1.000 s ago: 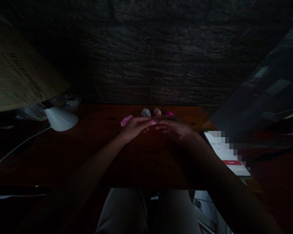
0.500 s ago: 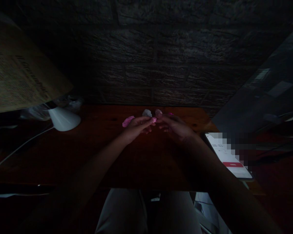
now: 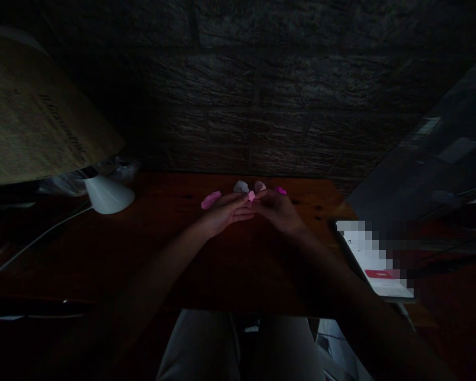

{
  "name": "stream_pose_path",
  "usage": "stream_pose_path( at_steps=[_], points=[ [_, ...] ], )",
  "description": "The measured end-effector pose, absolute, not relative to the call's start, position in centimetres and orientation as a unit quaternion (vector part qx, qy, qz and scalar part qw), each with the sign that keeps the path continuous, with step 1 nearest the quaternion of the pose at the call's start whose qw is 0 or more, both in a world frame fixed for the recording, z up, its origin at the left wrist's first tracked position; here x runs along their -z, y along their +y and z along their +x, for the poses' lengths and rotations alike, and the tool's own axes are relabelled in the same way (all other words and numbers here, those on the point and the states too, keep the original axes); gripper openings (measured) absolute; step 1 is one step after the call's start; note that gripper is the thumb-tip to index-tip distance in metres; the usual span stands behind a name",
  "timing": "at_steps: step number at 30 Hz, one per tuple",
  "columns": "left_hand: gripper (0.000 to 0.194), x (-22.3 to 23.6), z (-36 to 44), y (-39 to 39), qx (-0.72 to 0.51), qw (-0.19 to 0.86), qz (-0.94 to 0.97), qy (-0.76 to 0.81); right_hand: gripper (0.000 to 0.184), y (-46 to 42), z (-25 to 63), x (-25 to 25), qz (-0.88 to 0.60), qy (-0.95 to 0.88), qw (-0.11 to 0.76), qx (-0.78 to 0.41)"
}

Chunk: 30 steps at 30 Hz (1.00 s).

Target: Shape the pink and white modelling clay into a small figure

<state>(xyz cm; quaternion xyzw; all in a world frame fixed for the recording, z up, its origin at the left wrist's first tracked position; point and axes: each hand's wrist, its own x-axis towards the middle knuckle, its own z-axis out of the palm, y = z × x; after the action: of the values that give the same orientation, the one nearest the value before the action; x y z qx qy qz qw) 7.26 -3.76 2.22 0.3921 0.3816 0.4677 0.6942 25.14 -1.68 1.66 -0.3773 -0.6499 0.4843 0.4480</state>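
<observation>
A small light-pink lump (image 3: 252,196), soft-looking like modelling clay, sits at the fingertips where both hands meet. My left hand (image 3: 227,213) pinches it under the thumb, its other fingers stretched out below. From the other side, the bent fingers of my right hand (image 3: 277,210) close in a pinch at the lump's edge. Around the hands lie more clay-like pieces: a flattened pink piece (image 3: 211,200) beside the left hand, a white piece (image 3: 241,187) and a pale-pink piece (image 3: 260,186) behind, and a magenta piece (image 3: 281,190) just past the right hand.
The dark wooden table (image 3: 174,227) ends at a stone-patterned wall (image 3: 222,84). At left stands a white lamp base (image 3: 109,196) with a cord and a brown printed paper shade (image 3: 35,116). A lit tablet or phone (image 3: 381,275) rests at the right edge.
My right hand has turned inward, its fingers curling closer to the lump. The left fingers have straightened beneath it. More of the magenta piece shows, and the view has shifted slightly.
</observation>
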Motion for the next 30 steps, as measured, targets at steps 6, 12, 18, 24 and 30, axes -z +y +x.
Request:
stream_pose_path(
  at_steps=[6,12,18,24,30],
  points=[
    [0.026,-2.4,7.3,-3.9,-0.463,0.689,0.412,0.376,0.028,-1.9,25.2,-1.9,-0.374,-0.664,0.454,-0.462],
    [0.023,-2.9,7.2,-3.9,-0.481,0.68,0.405,0.376,0.025,-2.1,25.5,-2.8,-0.402,-0.629,0.455,-0.485],
    [0.021,-2.8,6.9,-3.9,-0.5,0.664,0.41,0.375,0.022,-2.2,26.0,-3.3,-0.396,-0.546,0.467,-0.571],
    [0.029,-2.6,6.6,-3.7,-0.515,0.654,0.41,0.372,0.029,-2.2,25.9,-3.2,-0.375,-0.463,0.481,-0.644],
    [0.042,-2.7,6.5,-3.4,-0.534,0.631,0.398,0.397,0.025,-2.0,25.9,-3.5,-0.358,-0.429,0.478,-0.678]
  ],
)
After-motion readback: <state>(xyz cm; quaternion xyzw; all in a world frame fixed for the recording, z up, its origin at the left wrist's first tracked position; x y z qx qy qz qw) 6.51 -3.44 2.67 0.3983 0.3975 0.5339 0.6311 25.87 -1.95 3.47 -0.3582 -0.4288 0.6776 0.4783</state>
